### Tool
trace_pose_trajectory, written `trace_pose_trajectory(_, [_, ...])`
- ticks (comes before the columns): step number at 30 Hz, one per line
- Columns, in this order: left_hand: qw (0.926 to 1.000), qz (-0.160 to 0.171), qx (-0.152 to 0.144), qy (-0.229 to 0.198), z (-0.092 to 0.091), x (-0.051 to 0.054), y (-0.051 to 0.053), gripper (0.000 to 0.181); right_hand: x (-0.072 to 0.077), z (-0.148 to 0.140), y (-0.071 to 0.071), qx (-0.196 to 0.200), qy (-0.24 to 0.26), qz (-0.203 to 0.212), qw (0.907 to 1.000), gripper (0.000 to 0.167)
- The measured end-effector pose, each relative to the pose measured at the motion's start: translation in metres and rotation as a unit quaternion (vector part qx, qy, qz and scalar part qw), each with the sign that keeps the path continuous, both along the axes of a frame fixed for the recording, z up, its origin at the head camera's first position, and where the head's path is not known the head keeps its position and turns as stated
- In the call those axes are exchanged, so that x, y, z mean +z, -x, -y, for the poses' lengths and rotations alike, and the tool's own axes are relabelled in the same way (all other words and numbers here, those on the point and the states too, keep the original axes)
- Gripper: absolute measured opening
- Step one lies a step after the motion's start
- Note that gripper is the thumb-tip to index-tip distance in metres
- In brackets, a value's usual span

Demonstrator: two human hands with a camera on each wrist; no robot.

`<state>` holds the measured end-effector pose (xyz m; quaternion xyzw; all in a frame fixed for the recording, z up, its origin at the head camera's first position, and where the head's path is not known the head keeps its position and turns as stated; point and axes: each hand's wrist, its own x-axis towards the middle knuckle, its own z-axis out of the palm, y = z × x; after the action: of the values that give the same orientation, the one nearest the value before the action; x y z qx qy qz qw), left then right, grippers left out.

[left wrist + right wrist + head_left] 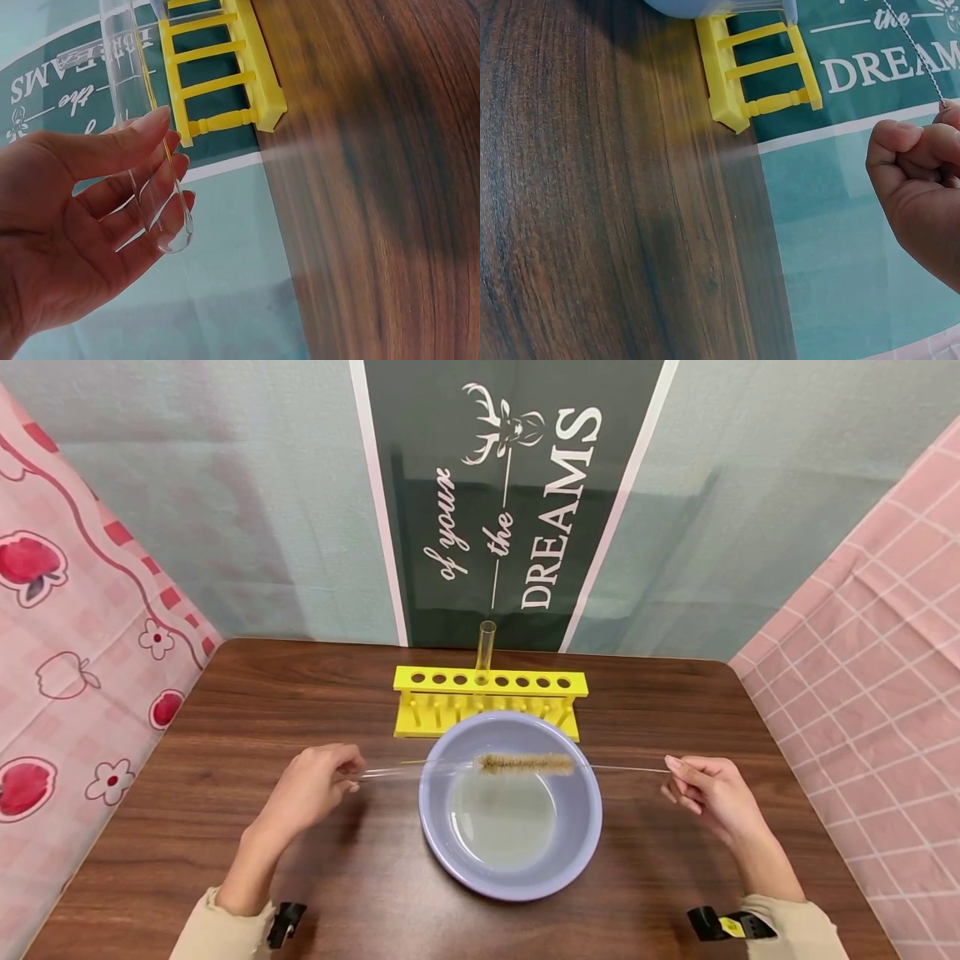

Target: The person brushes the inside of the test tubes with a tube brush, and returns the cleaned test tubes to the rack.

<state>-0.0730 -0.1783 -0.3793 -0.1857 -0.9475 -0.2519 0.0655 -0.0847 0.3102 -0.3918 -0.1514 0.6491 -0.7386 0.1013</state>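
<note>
Brush [527, 764] is held over the basin [577, 827], its bristles outside the test tube [393, 771]; full insertion is judged undone. Its long axis is laid nine-to-three, tip toward nine. The test tube is pinched by the left hand [318, 781], the wire handle [630, 768] by the right hand [708, 789]. At twelve o'clock, a second tube [486, 647] is racked.

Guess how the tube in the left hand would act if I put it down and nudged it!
The tube would probably roll, because its sides are round. It may be slippery, since it looks so smooth. It might break if bumped hard: it's clear and shiny, like glass.
</note>
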Motion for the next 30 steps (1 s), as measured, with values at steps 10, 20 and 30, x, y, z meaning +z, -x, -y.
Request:
trace_pose_trajectory(10, [0.9999,-0.009,-0.006,0.011,-0.005,0.001,0.0,0.026,-0.002,0.006,0.001,0.001,0.011,0.014,0.9998,0.036])
trace_pose_trajectory(20, [0.9997,-0.016,-0.016,0.008,-0.006,0.001,0.0,0.027,-0.004,0.012,0.001,-0.007,-0.022,0.017,0.9996,0.036])
trace_pose_trajectory(30, [0.9984,-0.043,-0.018,0.033,-0.006,0.004,-0.002,0.029,0.005,0.016,0.003,0.001,-0.059,0.005,0.9982,0.034])
